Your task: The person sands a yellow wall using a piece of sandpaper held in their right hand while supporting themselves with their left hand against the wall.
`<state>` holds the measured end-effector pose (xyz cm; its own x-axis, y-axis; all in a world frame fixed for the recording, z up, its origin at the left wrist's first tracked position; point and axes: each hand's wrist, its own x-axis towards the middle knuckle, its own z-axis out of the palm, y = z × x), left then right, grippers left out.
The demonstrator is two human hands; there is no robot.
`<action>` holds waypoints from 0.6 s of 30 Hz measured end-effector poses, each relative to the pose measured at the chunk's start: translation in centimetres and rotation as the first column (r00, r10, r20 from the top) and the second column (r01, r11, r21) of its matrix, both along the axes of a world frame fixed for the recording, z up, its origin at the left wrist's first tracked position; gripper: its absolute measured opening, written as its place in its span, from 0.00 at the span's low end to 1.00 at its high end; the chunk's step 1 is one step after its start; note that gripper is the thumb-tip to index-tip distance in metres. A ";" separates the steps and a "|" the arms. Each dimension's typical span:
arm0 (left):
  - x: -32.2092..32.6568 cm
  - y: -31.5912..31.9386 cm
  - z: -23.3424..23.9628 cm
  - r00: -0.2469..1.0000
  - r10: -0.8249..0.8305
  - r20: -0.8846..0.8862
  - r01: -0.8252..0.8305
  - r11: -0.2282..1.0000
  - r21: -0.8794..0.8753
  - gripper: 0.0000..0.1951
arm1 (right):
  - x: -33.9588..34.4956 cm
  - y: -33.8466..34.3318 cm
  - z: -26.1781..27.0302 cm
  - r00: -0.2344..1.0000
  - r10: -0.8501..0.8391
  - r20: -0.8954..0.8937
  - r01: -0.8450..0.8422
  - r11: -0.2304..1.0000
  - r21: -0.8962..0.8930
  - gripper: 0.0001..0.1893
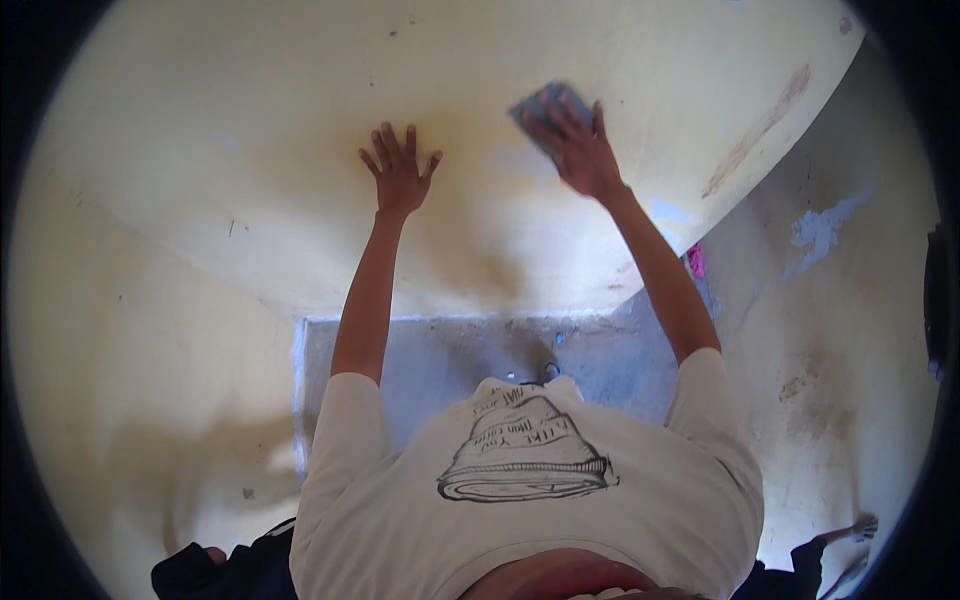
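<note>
A pale yellow wall (300, 67) rises in front of me. My left hand (400, 176) rests palm-down on it with the fingers spread, and nothing is in it. Higher and to the right, my right hand (581, 154) presses a grey sheet, perhaps sandpaper (541, 105), flat against the wall. The sheet looks slightly blurred and the fingers cover much of it. Brown streaks (757, 131) and a pale bluish patch (667, 211) mark the wall to the right of this hand.
Below lies a grey floor (450, 352) with small debris. Walls stand on both sides; the right wall (750, 315) has peeling paint (821, 229). A pink item (696, 260) is near the right corner. Behind me are dark clothing (195, 574) at left and another person's hand (865, 527) at right.
</note>
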<state>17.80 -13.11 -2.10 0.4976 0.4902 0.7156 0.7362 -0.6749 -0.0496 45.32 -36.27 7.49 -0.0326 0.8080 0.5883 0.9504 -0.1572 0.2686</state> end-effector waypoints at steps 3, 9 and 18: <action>-0.3 0.5 -0.6 1.000 0.007 0.000 -0.007 0.997 -0.078 0.42 | 3.3 -1.6 0.0 0.992 -0.070 -0.107 0.079 0.993 0.088 0.30; 0.2 0.4 -0.9 1.000 -0.002 0.011 0.002 0.999 0.033 0.42 | 4.8 0.6 0.7 0.882 0.225 -0.414 0.079 0.795 0.601 0.38; 0.7 -2.8 -1.5 0.995 0.014 0.102 0.017 0.955 -0.297 0.46 | 8.4 -1.1 2.6 0.963 0.013 -0.270 0.139 0.832 0.537 0.34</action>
